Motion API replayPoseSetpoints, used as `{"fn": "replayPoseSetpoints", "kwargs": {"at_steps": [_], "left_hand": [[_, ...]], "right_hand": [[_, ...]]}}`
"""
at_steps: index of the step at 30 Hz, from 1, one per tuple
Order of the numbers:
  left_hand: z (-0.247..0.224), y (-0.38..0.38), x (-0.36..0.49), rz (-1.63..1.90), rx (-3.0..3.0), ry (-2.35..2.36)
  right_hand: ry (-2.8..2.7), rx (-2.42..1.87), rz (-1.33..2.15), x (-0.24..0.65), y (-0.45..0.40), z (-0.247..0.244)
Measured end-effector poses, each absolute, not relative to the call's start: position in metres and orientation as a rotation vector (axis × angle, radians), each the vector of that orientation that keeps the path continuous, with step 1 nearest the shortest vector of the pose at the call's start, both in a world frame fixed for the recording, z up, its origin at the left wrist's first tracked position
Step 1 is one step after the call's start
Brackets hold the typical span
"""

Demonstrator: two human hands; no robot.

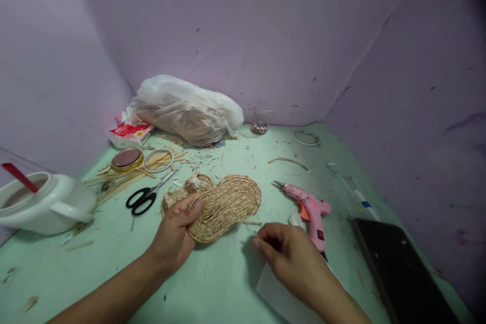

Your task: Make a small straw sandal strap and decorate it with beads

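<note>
My left hand (178, 233) grips a sole-shaped piece of coiled, braided straw cord (230, 202), thumb on top and fingers underneath. Behind it, partly hidden, lies a second coiled straw piece (199, 181) with a whitish cluster on it. A short cord end (252, 223) shows just off the lower right edge of the held sole. Close to that end, my right hand (283, 253) is closed in a pinch; whatever is between the fingertips is too small to make out. Beyond the right hand, a pink glue gun (309, 207) lies with its red light on, nozzle pointing left.
Black-handled scissors (146, 197) lie left of the sole, near a white pot (56, 202), a round tin (127, 158) and straw strips (114, 182). A plastic bag (186, 109) and bead jar (260, 126) stand behind. At right are a phone (402, 273) and a ring (306, 137).
</note>
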State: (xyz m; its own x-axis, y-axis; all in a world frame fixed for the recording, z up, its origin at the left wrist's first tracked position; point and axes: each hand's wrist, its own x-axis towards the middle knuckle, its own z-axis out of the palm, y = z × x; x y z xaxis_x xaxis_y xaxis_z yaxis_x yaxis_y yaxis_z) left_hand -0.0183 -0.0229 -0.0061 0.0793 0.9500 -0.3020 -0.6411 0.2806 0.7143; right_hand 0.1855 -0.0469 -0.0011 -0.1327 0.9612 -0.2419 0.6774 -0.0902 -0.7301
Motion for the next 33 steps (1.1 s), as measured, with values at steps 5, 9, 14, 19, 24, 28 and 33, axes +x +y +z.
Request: {"fn": "replayPoseSetpoints", "kwargs": {"at_steps": [5,9,14,19,24,28,33], "left_hand": [[-0.005,-0.022,-0.018,1.246,0.394,0.866],[-0.005,-0.022,-0.017,1.256,0.371,0.896],[-0.002,-0.019,-0.018,1.255,0.353,0.903],[0.007,-0.014,-0.023,1.361,0.281,0.993],[0.005,-0.015,-0.023,1.366,0.26,0.939],[-0.003,-0.02,-0.019,1.311,0.259,0.872],[-0.012,-0.027,-0.012,1.206,0.298,0.806]], "right_hand": [[-1.846,-1.756,1.056,0.186,-0.048,0.002],[-1.759,-1.808,1.028,0.191,-0.045,0.004],[-1.574,-1.895,0.913,0.207,-0.035,0.003],[-1.3,-1.872,0.638,0.228,-0.031,0.005],[-1.745,-1.522,1.039,0.212,-0.046,0.009],[-1.581,-1.46,1.302,0.189,-0.049,0.005],[-1.248,-1.414,1.342,0.181,-0.042,0.002]]}}
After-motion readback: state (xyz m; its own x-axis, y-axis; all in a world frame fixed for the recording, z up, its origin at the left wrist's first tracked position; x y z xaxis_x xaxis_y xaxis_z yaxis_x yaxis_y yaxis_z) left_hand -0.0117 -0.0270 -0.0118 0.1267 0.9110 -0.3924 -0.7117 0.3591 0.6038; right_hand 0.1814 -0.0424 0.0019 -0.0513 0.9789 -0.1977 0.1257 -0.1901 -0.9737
